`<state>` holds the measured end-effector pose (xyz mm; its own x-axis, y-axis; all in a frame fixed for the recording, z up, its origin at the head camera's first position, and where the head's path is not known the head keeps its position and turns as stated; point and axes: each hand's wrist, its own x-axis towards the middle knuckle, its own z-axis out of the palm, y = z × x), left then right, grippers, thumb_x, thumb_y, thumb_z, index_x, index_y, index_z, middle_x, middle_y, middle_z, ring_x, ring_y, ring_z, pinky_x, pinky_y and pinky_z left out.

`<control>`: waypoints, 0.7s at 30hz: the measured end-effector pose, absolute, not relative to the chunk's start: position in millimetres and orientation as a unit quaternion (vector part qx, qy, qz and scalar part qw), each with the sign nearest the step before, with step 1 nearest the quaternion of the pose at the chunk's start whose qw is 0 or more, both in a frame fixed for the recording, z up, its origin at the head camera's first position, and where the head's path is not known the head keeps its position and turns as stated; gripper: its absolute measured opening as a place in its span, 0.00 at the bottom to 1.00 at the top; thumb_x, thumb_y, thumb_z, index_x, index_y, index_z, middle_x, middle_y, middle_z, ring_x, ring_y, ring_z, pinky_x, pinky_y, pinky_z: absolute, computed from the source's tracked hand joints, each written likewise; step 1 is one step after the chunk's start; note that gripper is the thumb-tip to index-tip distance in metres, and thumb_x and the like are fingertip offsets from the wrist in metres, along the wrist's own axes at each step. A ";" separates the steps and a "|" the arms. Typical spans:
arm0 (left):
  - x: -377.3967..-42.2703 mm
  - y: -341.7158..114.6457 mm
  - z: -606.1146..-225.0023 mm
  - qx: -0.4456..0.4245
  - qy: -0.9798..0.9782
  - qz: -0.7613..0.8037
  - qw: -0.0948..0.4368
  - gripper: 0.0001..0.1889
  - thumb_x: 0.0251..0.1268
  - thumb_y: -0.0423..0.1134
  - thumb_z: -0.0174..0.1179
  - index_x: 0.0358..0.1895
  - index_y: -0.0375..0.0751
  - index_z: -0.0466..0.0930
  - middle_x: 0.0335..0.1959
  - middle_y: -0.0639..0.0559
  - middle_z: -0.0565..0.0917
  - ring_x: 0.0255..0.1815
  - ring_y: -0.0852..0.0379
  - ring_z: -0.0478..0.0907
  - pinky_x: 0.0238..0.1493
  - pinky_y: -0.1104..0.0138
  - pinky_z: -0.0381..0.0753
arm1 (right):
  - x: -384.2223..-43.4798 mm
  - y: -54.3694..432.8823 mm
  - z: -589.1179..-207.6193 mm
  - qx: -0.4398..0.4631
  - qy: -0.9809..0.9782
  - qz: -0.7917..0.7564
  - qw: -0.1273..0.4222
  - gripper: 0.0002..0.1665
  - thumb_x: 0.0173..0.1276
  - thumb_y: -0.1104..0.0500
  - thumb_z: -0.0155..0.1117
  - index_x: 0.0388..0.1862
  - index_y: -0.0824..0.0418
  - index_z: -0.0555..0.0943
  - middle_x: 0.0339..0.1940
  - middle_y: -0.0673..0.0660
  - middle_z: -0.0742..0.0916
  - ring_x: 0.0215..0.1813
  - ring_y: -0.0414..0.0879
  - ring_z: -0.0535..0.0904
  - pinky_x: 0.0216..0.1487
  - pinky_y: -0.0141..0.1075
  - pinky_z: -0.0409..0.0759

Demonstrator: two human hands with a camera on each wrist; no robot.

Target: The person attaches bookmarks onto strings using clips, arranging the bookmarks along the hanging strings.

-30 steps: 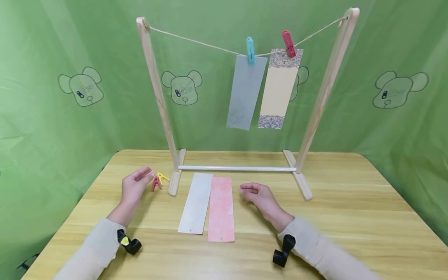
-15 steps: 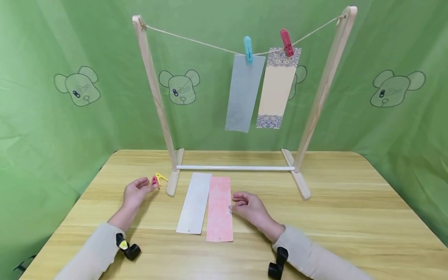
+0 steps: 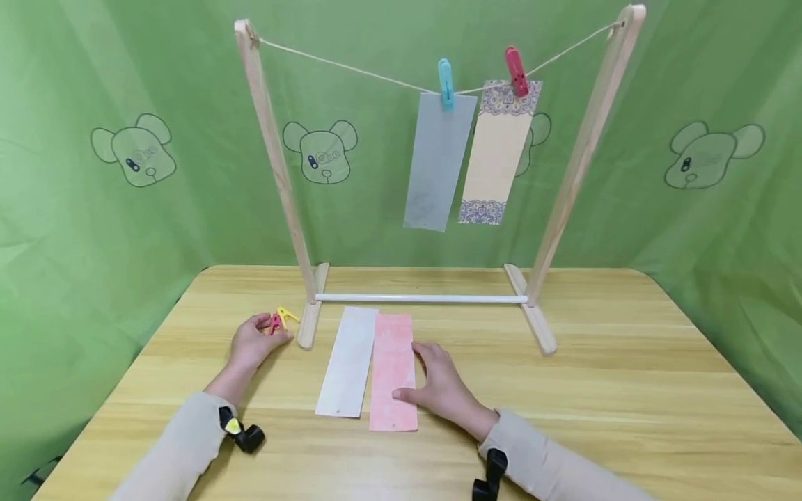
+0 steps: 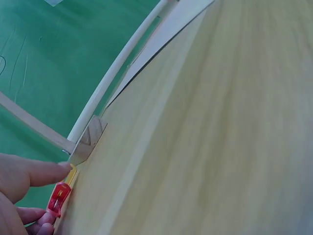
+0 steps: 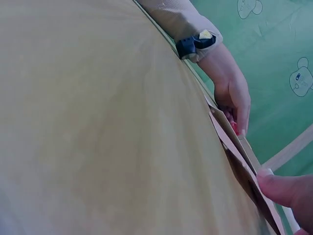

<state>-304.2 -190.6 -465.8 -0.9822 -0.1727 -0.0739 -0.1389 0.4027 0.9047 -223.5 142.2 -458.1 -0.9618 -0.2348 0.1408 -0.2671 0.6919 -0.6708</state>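
Observation:
In the head view my left hand [image 3: 252,342] reaches round a small red clothespin [image 3: 274,323], with thumb and fingers on either side of it. A yellow clothespin [image 3: 287,317] stands beside the red one. The left wrist view shows fingertips at the lower end of the red clothespin [image 4: 59,198]; the thumb reaches past it, and a firm pinch is not visible. My right hand [image 3: 443,383] is spread at the right edge of a pink paper strip [image 3: 391,369], thumb over its face and forefinger by its edge. A white paper strip [image 3: 347,363] lies left of the pink one.
Behind the strips stands a wooden frame [image 3: 278,167] with a white crossbar [image 3: 421,298] and a sagging string [image 3: 351,68]. From the string hang a grey-blue strip [image 3: 438,163] under a blue clothespin [image 3: 445,83] and a patterned cream strip [image 3: 498,156] under a red one [image 3: 516,71].
My right hand has come left and nearer, its thumb now over the pink strip and its fingers spread wider. My left hand has shifted slightly right and down, closer round the red clothespin.

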 end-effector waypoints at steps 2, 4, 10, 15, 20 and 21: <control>-304.3 -189.4 -465.5 0.093 -0.846 -0.525 0.024 0.38 0.52 0.35 0.69 0.64 0.24 0.61 0.58 0.30 0.71 0.57 0.41 0.70 0.63 0.57 0.70 | -222.7 141.6 -458.5 0.143 -0.925 0.352 0.021 0.55 0.45 0.47 0.79 0.66 0.72 0.64 0.63 0.66 0.72 0.65 0.60 0.64 0.65 0.52 0.67; -304.4 -189.1 -465.2 0.093 -0.850 -0.517 0.029 0.37 0.52 0.35 0.68 0.64 0.25 0.62 0.57 0.30 0.72 0.57 0.40 0.71 0.62 0.56 0.70 | -222.2 141.4 -458.0 0.148 -0.929 0.339 0.020 0.56 0.45 0.47 0.79 0.66 0.71 0.64 0.64 0.66 0.71 0.66 0.61 0.63 0.65 0.51 0.67; -304.2 -190.9 -464.5 0.098 -0.856 -0.507 0.030 0.35 0.53 0.33 0.67 0.64 0.25 0.63 0.56 0.31 0.73 0.55 0.41 0.71 0.60 0.55 0.71 | -223.2 145.6 -452.3 0.151 -0.926 0.347 0.005 0.50 0.48 0.53 0.78 0.66 0.71 0.65 0.64 0.66 0.72 0.66 0.60 0.65 0.65 0.51 0.67; -302.6 -194.1 -462.7 0.102 -0.857 -0.503 0.029 0.33 0.52 0.31 0.67 0.62 0.25 0.65 0.53 0.31 0.74 0.52 0.41 0.73 0.58 0.55 0.74 | -225.2 148.8 -446.4 0.149 -0.924 0.352 0.003 0.49 0.47 0.58 0.79 0.65 0.73 0.65 0.60 0.66 0.74 0.61 0.58 0.70 0.62 0.50 0.70; -301.1 -197.4 -461.2 0.102 -0.865 -0.490 0.029 0.28 0.51 0.32 0.67 0.56 0.25 0.70 0.48 0.33 0.76 0.46 0.46 0.75 0.49 0.63 0.77 | -225.6 150.4 -439.9 0.139 -0.933 0.331 -0.003 0.49 0.48 0.61 0.78 0.66 0.73 0.64 0.54 0.65 0.77 0.53 0.53 0.74 0.55 0.46 0.75; -300.8 -198.2 -461.2 0.101 -0.867 -0.487 0.027 0.27 0.51 0.32 0.68 0.55 0.26 0.71 0.47 0.34 0.77 0.45 0.47 0.75 0.47 0.64 0.77 | -225.8 150.9 -438.8 0.139 -0.936 0.323 -0.004 0.48 0.49 0.61 0.78 0.66 0.73 0.65 0.53 0.65 0.77 0.51 0.52 0.74 0.53 0.45 0.76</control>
